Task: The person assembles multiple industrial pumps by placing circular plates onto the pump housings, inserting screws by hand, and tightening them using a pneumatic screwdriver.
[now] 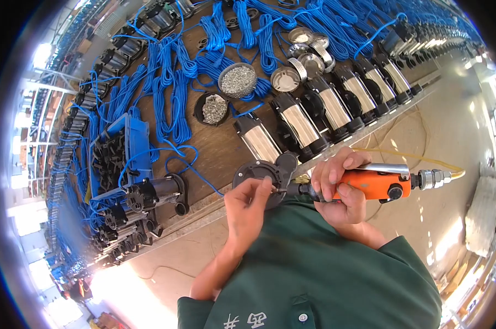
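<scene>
My right hand point(341, 189) grips an orange air screwdriver point(375, 185) with a silver lever along its top; the tool lies level, its black nose toward my left hand. At the tip of that nose, my left hand point(248, 205) pinches a thin metal piece that looks like a screw, mostly covered by the fingertips. Just behind these fingers is a round black pump end cover point(253, 171), with holes and a side lobe. The left hand partly hides it. Beyond it at the table edge stands a pump with a shiny metal body point(260, 141).
Several similar pumps point(330, 104) line the table's edge to the right. A bowl of screws point(238, 80) and a dark dish of small metal parts point(214, 109) sit behind. Blue cable bundles point(171, 104), a blue crate point(135, 145) and metal strainers point(285, 79) lie around. A yellow air hose point(451, 171) trails right.
</scene>
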`<state>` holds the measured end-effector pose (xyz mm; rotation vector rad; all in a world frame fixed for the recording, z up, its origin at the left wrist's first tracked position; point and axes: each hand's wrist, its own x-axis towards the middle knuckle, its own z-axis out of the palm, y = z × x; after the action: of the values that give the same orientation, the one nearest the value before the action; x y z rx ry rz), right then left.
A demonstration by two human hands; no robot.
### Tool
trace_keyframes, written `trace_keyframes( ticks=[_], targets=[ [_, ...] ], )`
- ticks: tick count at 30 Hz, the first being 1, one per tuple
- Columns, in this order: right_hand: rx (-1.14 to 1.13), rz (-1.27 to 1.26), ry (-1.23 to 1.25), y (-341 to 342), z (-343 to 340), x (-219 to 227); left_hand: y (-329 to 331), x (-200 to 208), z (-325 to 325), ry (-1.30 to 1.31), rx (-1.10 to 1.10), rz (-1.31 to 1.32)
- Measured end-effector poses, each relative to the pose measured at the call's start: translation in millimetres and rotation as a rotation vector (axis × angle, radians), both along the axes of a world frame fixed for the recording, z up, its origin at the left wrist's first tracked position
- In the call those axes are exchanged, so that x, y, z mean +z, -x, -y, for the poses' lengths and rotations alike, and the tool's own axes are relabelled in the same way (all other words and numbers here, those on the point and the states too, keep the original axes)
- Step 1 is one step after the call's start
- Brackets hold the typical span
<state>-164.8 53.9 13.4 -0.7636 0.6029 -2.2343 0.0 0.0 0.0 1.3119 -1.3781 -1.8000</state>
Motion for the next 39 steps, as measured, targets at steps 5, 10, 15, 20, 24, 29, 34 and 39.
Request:
trace_keyframes(
  ticks=[5, 10, 15, 20, 24, 29, 34, 39],
  targets=[
    [0.016, -0.051, -0.086, 11, -11, -24, 6, 18, -7, 0.316, -0.371, 0.298],
    [0.034, 0.052, -0.208, 2, -11, -37, 9, 1, -13, 0.518, -0.562, 0.565],
    [0.174, -0.244, -0.238, 8, -5, -42, 3, 13, -10, 0.292, -0.231, 0.327],
    [0.265, -0.449, -0.238, 4, -1, -37, -50, -7, 19, -0.283, 0.458, -0.5],
    [0.277, -0.549, -0.245, 3, 6, -33, -78, -26, 26, -0.35, 0.605, -0.496],
    [0.336, -0.601, -0.295, 0, 10, -26, -91, -46, 17, -0.388, 0.554, -0.577],
    [0.351, -0.519, -0.46, -3, 8, -19, -83, -34, 9, -0.43, 0.449, -0.55],
    [0.33, -0.252, -0.144, -20, 25, 0, -78, -37, -3, -0.452, 0.282, -0.659]
  ],
)
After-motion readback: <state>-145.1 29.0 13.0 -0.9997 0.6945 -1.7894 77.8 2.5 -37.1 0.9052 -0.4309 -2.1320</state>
